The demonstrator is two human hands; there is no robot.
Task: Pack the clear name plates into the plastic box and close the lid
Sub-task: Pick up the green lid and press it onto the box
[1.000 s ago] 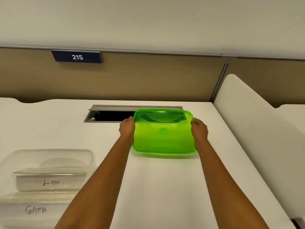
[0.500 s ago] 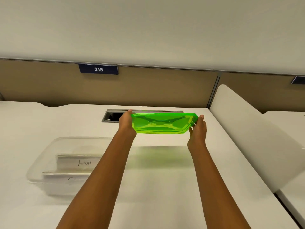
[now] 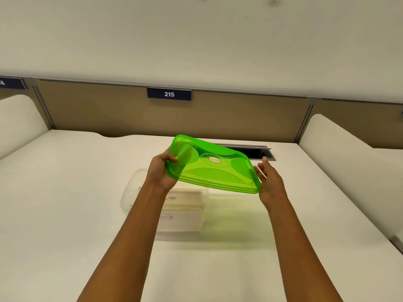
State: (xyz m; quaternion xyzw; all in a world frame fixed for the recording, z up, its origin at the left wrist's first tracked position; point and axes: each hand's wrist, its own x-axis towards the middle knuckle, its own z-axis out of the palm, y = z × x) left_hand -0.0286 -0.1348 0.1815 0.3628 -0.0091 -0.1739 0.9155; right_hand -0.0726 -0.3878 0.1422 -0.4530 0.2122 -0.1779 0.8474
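I see the left hand [image 3: 161, 171] pinch the green lid [image 3: 213, 168] in mid frame, the right hand [image 3: 271, 182] propping it with straight fingers [image 3: 267, 165], above the clear box [image 3: 135, 186] of name plates [image 3: 185, 216].

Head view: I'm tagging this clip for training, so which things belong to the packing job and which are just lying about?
Job: green lid, gripped by the left hand, with the right hand at its other edge; clear plastic box; name plates inside it.

Lying about: 215 sign; open cable hatch in the desk; white side dividers.
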